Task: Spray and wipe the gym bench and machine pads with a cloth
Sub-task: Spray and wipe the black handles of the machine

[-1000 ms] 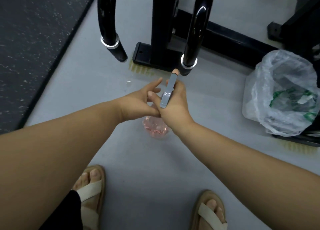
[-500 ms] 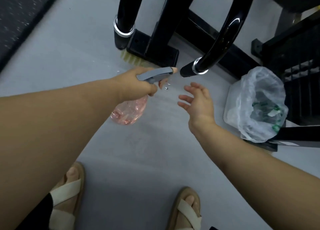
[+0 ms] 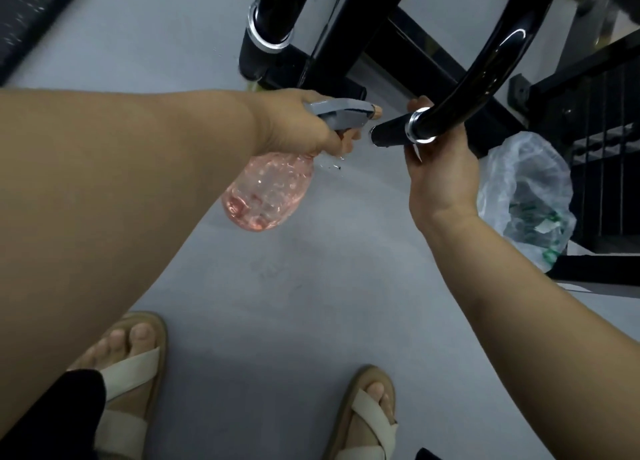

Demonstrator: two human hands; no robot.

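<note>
Floor (image 3: 294, 304) free at centre; machine frame (image 3: 332, 37) & bag (image 3: 530, 189) prob. block right.

A gym, seen from where I stand: the glossy black frame of an exercise machine (image 3: 332, 44), its curved handles (image 3: 491, 72) banded with chrome rings (image 3: 417, 127), rises from pale grey flooring (image 3: 277, 286). Dark speckled rubber matting (image 3: 24, 6) edges the upper left. A bin lined with a clear plastic bag (image 3: 519, 182) sits beside the machine's base.
</note>
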